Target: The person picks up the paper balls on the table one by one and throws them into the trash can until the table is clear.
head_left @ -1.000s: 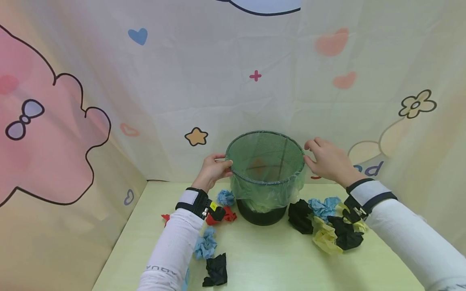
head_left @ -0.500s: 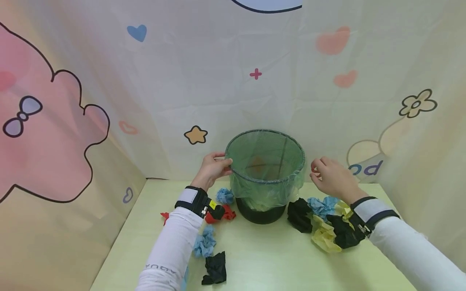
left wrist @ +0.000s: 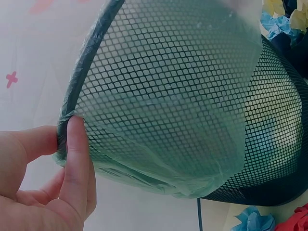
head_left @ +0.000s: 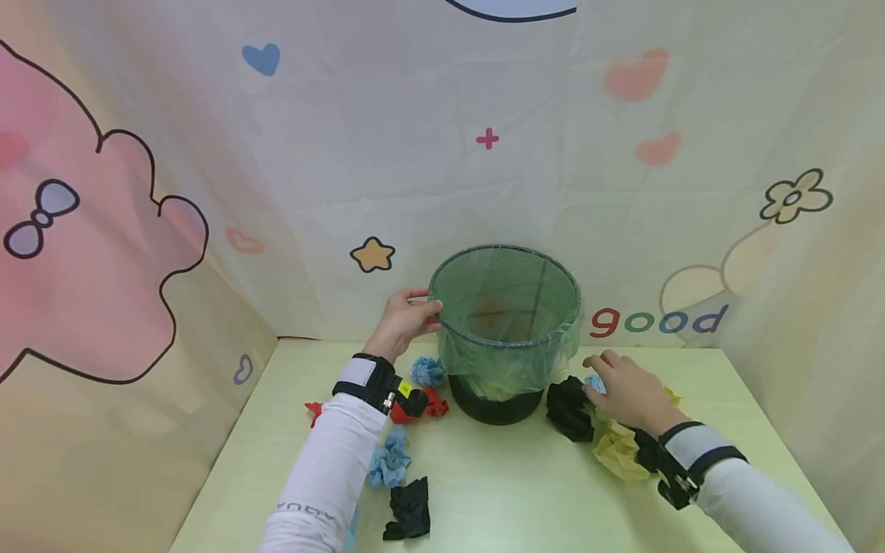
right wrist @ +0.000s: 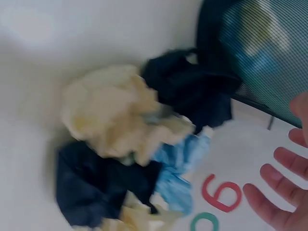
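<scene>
Pale cloth printed with hearts, a star and the word "good" [head_left: 660, 321] hung behind a light tabletop [head_left: 505, 488], where a person was at work with both hands.

From where I stood, a round mesh bin [head_left: 495, 412] sat upright near the back of that tabletop, a thin green liner [head_left: 499, 372] inside it and folded out over its rim. The left hand [head_left: 403, 321] was clamped on the rim at the bin's left side, thumb and fingers pinching the edge and the liner together. The right hand [head_left: 634, 395], fingers apart and holding nothing, was above a pile of crumpled paper just right of the bin: a black ball [head_left: 569, 411] nearest the bin, then yellow paper [head_left: 618, 453], with blue paper [head_left: 596, 383] peeking out beyond. I could not tell whether any finger touched the pile.

Over on the left, a blue ball [head_left: 428, 372] and red paper [head_left: 435, 404] lay close to the bin, while another blue clump [head_left: 389, 459] and a crumpled black sheet [head_left: 409, 509] lay nearer the person.
</scene>
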`<state>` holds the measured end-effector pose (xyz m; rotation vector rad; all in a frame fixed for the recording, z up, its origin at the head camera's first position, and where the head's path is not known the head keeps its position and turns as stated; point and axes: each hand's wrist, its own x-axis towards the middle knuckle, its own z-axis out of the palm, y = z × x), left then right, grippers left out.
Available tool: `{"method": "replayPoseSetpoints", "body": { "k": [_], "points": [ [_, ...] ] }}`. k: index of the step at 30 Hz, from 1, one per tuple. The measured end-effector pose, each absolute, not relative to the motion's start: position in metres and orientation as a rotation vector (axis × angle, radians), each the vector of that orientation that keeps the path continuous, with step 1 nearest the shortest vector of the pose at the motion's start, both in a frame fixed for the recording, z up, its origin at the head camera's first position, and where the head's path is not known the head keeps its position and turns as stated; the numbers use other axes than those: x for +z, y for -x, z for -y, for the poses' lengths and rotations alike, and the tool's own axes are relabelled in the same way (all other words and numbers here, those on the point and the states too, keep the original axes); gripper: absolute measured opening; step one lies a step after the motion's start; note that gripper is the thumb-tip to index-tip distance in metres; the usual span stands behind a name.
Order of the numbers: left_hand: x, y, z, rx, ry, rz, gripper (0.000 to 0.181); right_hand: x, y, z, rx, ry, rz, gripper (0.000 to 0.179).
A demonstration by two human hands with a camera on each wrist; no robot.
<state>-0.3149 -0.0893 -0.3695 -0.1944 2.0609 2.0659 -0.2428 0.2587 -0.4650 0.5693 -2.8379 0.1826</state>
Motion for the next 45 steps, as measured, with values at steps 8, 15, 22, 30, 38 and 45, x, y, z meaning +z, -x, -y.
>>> {"method": "replayPoseSetpoints", "body": {
  "k": [8,15,22,30,38,45],
  "points": [
    [-0.373,0.312,0.090,2.071,0.193,-2.047,0.042,-0.501,0.216,-0.262,0.167,-0.537,2.933,0.055],
    [-0.373,0.313,0.091,2.081,0.181,-2.035,0.043,-0.521,0.201,-0.265,0.144,-0.429,3.001,0.067],
    [-0.373,0.312,0.091,2.084,0.189,-2.033,0.044,-0.543,0.189,-0.268,0.110,-0.413,3.049,0.077],
    [-0.372,0.313,0.090,2.086,0.196,-2.045,0.042,-0.557,0.180,-0.268,0.225,-0.408,3.088,0.076],
    [-0.368,0.312,0.090,2.068,0.181,-2.059,0.045,-0.565,0.178,-0.269,0.288,-0.364,3.088,0.072],
    [-0.370,0.314,0.089,2.077,0.181,-2.064,0.044,-0.573,0.178,-0.271,0.330,-0.410,3.049,0.052]
  ]
}}
